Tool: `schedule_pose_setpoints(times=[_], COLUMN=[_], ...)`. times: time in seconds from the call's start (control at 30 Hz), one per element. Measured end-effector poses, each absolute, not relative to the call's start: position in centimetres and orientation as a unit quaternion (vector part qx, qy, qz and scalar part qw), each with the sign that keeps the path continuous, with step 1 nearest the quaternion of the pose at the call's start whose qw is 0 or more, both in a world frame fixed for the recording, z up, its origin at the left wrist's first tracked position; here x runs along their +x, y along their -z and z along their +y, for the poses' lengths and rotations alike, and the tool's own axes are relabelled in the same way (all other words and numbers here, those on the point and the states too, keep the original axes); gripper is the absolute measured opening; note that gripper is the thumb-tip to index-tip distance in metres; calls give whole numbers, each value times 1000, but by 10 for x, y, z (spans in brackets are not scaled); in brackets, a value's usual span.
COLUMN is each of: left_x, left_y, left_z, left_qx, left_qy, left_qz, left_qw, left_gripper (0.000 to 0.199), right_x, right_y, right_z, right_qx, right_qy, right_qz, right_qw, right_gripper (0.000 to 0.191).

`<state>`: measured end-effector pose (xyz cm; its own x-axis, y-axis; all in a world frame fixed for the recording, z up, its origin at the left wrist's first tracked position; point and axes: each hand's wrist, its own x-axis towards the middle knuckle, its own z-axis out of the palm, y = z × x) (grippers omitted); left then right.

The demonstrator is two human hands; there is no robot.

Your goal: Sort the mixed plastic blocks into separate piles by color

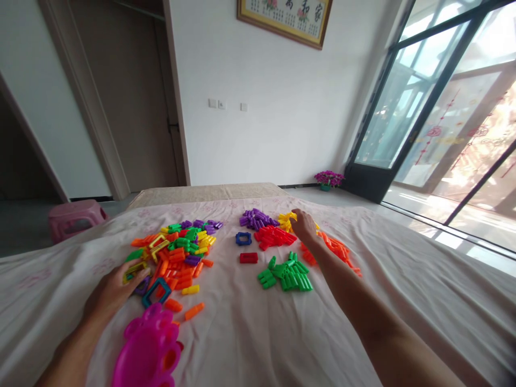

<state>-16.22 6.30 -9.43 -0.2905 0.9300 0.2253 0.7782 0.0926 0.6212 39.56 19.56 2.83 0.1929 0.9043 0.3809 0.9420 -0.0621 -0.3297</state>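
Note:
My left hand point(119, 282) is at the left edge of a mixed heap of plastic pieces. Its fingers close round a yellow frame-shaped block point(136, 271). Right by it lie a purple frame piece point(142, 285) and a blue square frame point(157, 293). Across the bed, my right hand point(305, 227) reaches to a small pile of yellow pegs point(285, 220), fingers bent; whatever is between them is hidden. Single-coloured piles surround it: red pegs point(274, 237), purple pegs point(258, 219), orange pegs point(336, 250) and green pegs point(292, 273).
A blue frame block point(243, 239) and a red rectangular block point(249, 258) lie between the heaps. In front of the mixed heap point(177, 263) is a pink flower-edged tray point(141, 352). A pink stool point(76, 217) stands left of the cloth-covered surface point(234, 333).

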Motion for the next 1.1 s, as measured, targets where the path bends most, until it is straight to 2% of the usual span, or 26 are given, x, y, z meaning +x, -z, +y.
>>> schedule_pose_setpoints(times=[0.17, 0.3, 0.43, 0.53, 0.63, 0.87, 1.1], left_x=[-165, -166, -164, -162, -162, -167, -174], left_y=[96, 96, 94, 92, 92, 100, 108], left_z=[64, 64, 63, 62, 63, 66, 72], left_qx=[594, 594, 600, 595, 589, 582, 576], left_qy=[-332, -329, -335, -339, -340, -320, -322], left_qz=[725, 726, 719, 721, 725, 736, 743], left_qw=[106, 107, 106, 105, 104, 131, 116], left_gripper=[65, 65, 63, 62, 62, 64, 67], right_x=[321, 250, 202, 182, 172, 182, 239], right_y=[-19, 0, 19, 31, 40, 48, -8], right_z=[150, 105, 89, 93, 98, 96, 117], right_qx=[-594, -481, -438, -429, -420, -424, -465], right_qy=[-20, -76, -86, -69, -48, -61, -119], right_qz=[-760, -847, -875, -884, -890, -882, -832], right_qw=[264, 212, 188, 174, 171, 198, 279], right_gripper=[35, 34, 35, 23, 18, 28, 29])
